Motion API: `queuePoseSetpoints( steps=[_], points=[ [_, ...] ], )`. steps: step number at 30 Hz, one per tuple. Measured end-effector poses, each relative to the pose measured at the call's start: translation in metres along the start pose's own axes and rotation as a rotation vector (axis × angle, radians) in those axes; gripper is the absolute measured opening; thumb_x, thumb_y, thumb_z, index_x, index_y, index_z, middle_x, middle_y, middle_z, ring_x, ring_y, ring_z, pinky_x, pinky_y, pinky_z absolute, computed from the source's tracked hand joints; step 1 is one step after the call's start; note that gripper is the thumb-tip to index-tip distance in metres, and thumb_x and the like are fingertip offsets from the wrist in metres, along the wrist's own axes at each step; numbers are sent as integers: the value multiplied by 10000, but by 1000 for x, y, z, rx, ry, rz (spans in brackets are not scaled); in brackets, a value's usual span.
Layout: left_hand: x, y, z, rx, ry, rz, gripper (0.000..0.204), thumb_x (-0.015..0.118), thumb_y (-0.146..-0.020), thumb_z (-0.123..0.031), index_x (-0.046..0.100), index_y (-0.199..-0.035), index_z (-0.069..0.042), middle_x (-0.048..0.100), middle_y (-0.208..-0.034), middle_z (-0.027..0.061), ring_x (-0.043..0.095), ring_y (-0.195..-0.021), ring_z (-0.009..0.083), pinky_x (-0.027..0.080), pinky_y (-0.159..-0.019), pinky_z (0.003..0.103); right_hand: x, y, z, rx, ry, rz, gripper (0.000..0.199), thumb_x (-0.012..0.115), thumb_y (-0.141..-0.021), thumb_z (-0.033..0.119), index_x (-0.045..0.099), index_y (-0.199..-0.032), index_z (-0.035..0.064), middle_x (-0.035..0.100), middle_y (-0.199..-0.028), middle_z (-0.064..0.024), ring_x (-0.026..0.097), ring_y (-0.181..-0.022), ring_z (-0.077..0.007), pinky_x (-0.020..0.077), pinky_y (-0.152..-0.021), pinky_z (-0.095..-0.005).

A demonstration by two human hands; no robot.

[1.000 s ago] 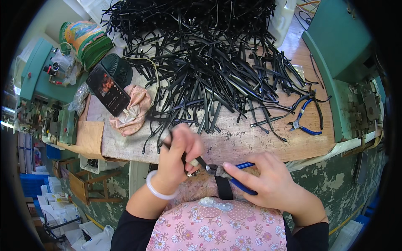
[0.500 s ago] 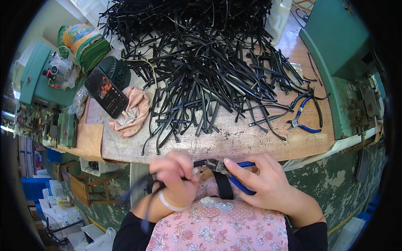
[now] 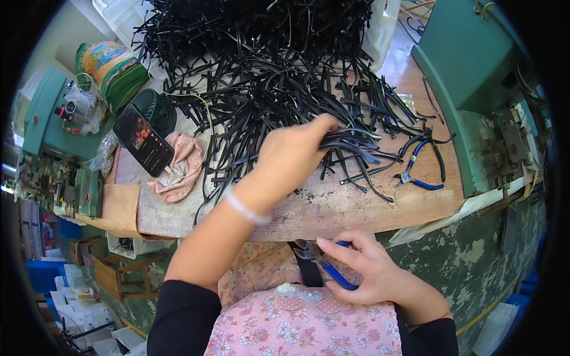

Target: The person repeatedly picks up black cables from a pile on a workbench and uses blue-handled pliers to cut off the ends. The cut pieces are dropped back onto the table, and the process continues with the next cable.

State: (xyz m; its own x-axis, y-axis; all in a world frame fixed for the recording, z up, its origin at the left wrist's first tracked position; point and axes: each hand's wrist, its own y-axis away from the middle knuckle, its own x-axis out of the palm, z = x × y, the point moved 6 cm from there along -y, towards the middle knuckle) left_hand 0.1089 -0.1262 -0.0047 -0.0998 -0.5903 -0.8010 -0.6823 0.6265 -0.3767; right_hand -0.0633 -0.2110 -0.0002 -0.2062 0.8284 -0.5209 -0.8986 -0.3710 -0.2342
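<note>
My left hand (image 3: 297, 145) is stretched out over the pile of thin black eyeglass temples (image 3: 255, 95). Its fingers are curled, and several temples (image 3: 353, 142) stick out from them to the right, slightly smeared by motion. At the front, just below the table edge, my right hand (image 3: 368, 267) grips a pair of cutting pliers (image 3: 338, 276) with blue handles. Their metal jaws (image 3: 306, 249) point left, above my lap; whether anything sits between them I cannot tell.
Two more pliers (image 3: 415, 169) lie at the table's right. A phone (image 3: 142, 139) leans on a small dark fan (image 3: 155, 110), beside a pink cloth (image 3: 181, 169). Green machines (image 3: 469, 77) flank the table. A pink flowered apron (image 3: 303, 326) covers my lap.
My left hand has moved from beside the pliers' jaws, where it held black temples, forward and right onto the pile. The right hand stays in place with the pliers.
</note>
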Motion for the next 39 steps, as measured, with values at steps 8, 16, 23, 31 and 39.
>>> queuePoseSetpoints(
  steps=[8,16,23,31,39],
  points=[
    [21,-18,-4,356,-384,135,184,579,-739,-64,596,-920,-88,560,-847,76,644,-641,235,517,-535,327,-6,7,-5,7,13,-18,676,731,-676,141,536,-1324,133,526,-1037,-132,552,-893,-291,457,-812,-386],
    [-30,32,23,-288,570,16,208,525,-945,-202,554,-1062,-32,546,-786,32,570,-590,117,451,-509,249,-9,9,-12,7,27,-94,674,730,-670,138,542,-1318,138,533,-1034,-135,555,-891,-295,465,-797,-380],
    [-25,87,8,-638,1488,-32,443,376,-998,-454,390,-732,-99,396,-568,4,277,-376,49,264,-322,193,-7,-4,-10,-18,263,-103,655,729,-642,140,584,-1279,174,540,-1037,-118,535,-877,-277,439,-756,-372],
    [-29,94,-7,-589,1518,15,475,401,-979,-492,386,-711,-100,384,-551,6,258,-380,46,236,-321,195,-9,-20,11,-116,485,-11,643,723,-676,171,569,-1299,228,532,-1007,-105,522,-874,-258,409,-747,-378],
    [-50,110,-31,-215,1055,-544,426,285,-980,-530,331,-789,-153,346,-576,-22,289,-399,75,317,-350,211,-12,-18,1,-59,284,30,688,757,-593,83,601,-1256,174,537,-957,-94,538,-784,-251,445,-689,-342]
  ],
)
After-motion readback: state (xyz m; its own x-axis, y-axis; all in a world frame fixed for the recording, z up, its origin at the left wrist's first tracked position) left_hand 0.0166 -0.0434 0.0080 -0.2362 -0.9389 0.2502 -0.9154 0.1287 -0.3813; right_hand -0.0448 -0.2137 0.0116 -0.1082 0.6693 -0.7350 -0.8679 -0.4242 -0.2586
